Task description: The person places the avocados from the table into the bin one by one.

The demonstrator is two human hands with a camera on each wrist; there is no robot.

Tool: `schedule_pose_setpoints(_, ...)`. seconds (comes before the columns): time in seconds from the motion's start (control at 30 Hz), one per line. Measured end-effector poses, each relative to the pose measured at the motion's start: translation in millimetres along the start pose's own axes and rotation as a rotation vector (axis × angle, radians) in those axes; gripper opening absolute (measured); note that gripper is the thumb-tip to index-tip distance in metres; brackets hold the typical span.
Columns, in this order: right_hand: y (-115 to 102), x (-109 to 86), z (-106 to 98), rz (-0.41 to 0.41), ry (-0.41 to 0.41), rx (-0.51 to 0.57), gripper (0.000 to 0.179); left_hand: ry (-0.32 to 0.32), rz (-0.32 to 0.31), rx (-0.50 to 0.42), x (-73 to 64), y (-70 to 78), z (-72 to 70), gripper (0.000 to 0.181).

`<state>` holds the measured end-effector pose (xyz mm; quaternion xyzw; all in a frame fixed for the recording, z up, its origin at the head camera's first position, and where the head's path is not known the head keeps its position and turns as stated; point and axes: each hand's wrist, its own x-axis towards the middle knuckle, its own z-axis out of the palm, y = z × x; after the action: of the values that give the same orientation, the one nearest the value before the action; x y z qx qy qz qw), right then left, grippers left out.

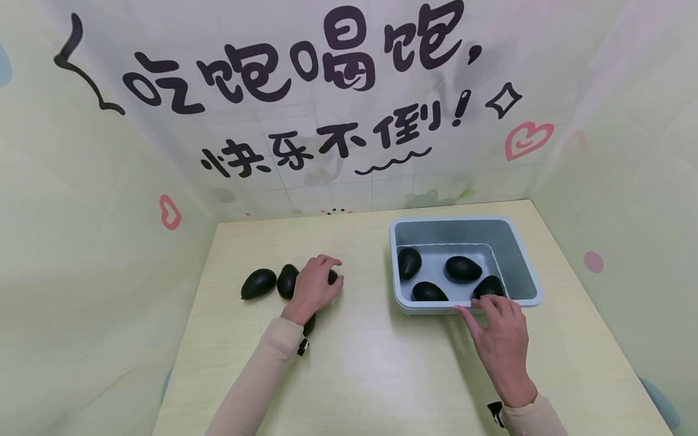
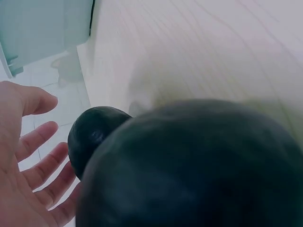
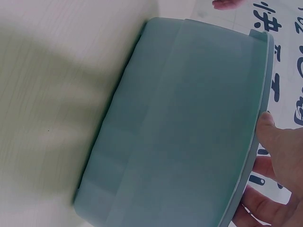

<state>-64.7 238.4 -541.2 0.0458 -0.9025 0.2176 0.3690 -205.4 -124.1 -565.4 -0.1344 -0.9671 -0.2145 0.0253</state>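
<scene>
My left hand (image 1: 312, 287) reaches over a group of dark avocados on the left of the table, fingers spread and loosely bent. An avocado (image 1: 332, 277) shows between its thumb and fingers. In the left wrist view this avocado (image 2: 94, 135) lies beside the fingertips, and another looms large in front. Two more avocados, one at the far left (image 1: 259, 284) and one beside the hand (image 1: 286, 281), lie nearby; another (image 1: 309, 326) is partly hidden under the wrist. My right hand (image 1: 503, 336) grips the front rim of a blue-grey plastic bin (image 1: 400, 266), thumb outside, fingers over the edge.
Several avocados, one of them in the middle (image 1: 463, 269), lie inside the bin at the table's right. The pale wooden table (image 1: 371, 369) is enclosed at the back and sides by printed curtains (image 1: 305, 200) with large black lettering.
</scene>
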Motion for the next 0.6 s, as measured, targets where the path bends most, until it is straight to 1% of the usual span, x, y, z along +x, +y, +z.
schedule_pose_setpoints(0.27, -0.5, 0.7, -0.9, 0.007, -0.012, -0.001, 0.076, -0.024, -0.019, 0.012, -0.4, -3.4, 0.3, 0.039)
schedule_pose_setpoints(0.47, -0.2, 0.8, -0.2, 0.008, -0.013, 0.002, 0.076, -0.076, -0.037, 0.031, -2.5, -6.6, 2.3, 0.041)
schedule_pose_setpoints(0.6, 0.1, 0.8, -0.3, 0.009, -0.013, 0.002, 0.076, -0.104, -0.036, 0.043, -4.2, -7.7, 2.3, 0.043)
